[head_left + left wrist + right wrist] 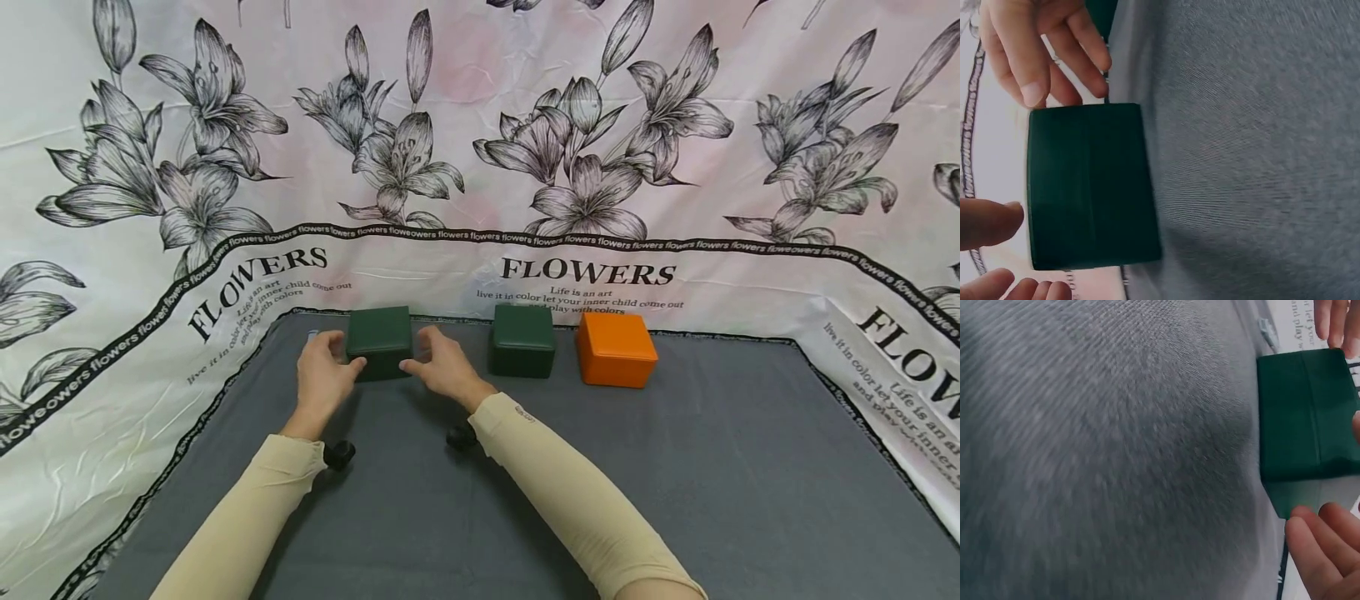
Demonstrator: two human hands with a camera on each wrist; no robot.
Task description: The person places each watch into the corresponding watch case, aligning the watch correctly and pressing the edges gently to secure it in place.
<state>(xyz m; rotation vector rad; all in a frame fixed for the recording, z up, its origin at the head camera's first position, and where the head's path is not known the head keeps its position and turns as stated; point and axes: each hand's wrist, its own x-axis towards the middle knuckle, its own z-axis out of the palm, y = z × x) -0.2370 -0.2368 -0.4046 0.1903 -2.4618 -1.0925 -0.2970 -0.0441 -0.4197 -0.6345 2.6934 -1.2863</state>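
A dark green box [379,332] with a seam below its top stands at the back left of the grey cloth. To its left is my left hand [322,373], thumb near the front corner. My right hand [446,365] is on the other side, its thumb by the opposite front corner. The left wrist view has the left thumb [988,224] just off the box [1091,187]. In the right wrist view, right-hand fingers [1322,544] lie along the box's side, loosely bent; whether they touch it I cannot tell.
A second dark green box [522,342] and an orange box [617,350] stand to the right along the back edge. Behind rises a white flower-printed sheet [450,275]. A small pale object [312,335] lies behind the left hand. Grey cloth [712,467] covers the surface.
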